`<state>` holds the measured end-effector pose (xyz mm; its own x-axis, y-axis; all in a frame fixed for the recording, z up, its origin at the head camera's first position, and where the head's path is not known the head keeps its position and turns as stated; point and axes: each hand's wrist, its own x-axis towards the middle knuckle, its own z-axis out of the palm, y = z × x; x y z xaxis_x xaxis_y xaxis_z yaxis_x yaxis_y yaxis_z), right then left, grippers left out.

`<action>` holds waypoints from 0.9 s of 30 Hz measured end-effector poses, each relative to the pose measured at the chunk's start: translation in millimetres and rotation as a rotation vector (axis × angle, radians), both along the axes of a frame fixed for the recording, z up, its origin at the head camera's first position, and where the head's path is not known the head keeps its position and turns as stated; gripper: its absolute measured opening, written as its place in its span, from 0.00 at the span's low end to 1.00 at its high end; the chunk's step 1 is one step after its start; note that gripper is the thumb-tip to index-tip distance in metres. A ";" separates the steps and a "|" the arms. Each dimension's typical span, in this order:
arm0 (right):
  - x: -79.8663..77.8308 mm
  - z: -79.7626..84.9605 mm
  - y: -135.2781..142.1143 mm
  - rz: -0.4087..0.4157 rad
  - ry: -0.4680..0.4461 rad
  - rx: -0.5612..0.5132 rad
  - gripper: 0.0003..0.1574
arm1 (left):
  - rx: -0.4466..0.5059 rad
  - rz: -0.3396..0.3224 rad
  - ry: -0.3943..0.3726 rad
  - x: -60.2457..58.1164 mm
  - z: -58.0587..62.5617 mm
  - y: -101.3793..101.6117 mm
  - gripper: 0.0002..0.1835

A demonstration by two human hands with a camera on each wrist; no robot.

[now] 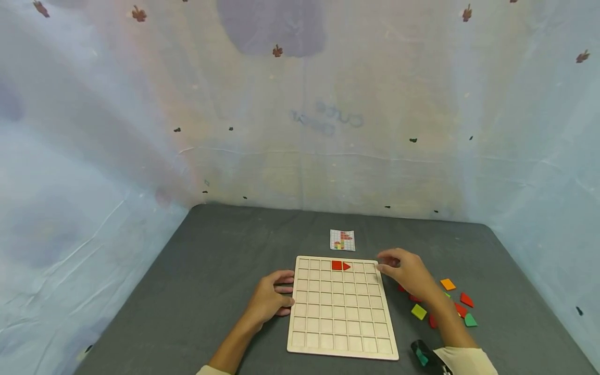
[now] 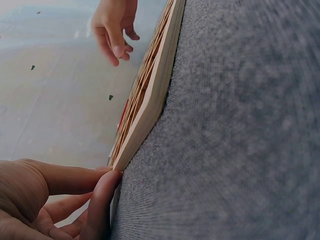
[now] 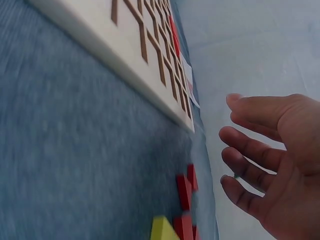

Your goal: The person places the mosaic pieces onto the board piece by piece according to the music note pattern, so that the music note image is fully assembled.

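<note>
Soft, diffuse light falls over my tabletop, which looks dull grey; the sheet behind is brighter, its left side pale; in my 2 wrist views detail softens, the left showing the tabletop grainy and smeared; the right has a bluish cast, my right hand shaded, the yellow block blurred.

A dark grey cloth-covered table bore a pale wooden gridded board, a small white printed card beyond it, and flat red, yellow, orange and green pieces rightward.
</note>
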<state>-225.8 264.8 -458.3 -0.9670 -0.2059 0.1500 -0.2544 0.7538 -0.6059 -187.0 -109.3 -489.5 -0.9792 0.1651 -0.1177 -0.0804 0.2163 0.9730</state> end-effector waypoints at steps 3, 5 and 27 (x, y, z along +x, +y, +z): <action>3.6 -0.6 10.5 -0.014 0.003 -0.008 0.21 | 0.000 -0.001 -0.002 0.9 0.3 -0.3 0.37; 6.4 -0.5 17.0 -0.021 0.007 -0.011 0.22 | 0.001 -0.002 -0.003 1.5 0.6 -0.4 0.37; 23.1 1.9 72.1 -0.077 -0.148 -0.078 0.30 | 0.000 -0.014 0.006 2.3 0.8 -0.8 0.37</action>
